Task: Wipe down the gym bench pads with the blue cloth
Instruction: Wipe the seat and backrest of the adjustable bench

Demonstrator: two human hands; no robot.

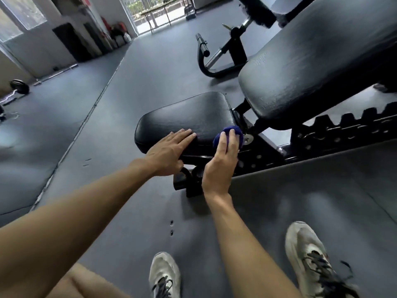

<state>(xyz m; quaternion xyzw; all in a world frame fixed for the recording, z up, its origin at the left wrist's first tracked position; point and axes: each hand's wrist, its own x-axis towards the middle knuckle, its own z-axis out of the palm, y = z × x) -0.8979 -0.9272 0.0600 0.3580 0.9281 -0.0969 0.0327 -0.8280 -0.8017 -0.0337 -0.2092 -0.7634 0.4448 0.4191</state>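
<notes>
A black adjustable gym bench stands on the floor ahead of me. Its small seat pad [189,117] lies low in the middle, and its long back pad [311,65] rises to the upper right. My left hand [169,151] rests flat on the near edge of the seat pad, fingers straight. My right hand [223,160] presses a bunched blue cloth [221,136] against the seat pad's near right corner, fingers laid over the cloth. Most of the cloth is hidden under the hand.
The bench's black frame with a toothed adjustment rail [343,130] runs right. Its front foot and roller posts [214,52] stand behind the seat. My two white shoes [165,274] [311,259] are on the grey rubber floor. A barbell and weight plates [19,87] lie far left.
</notes>
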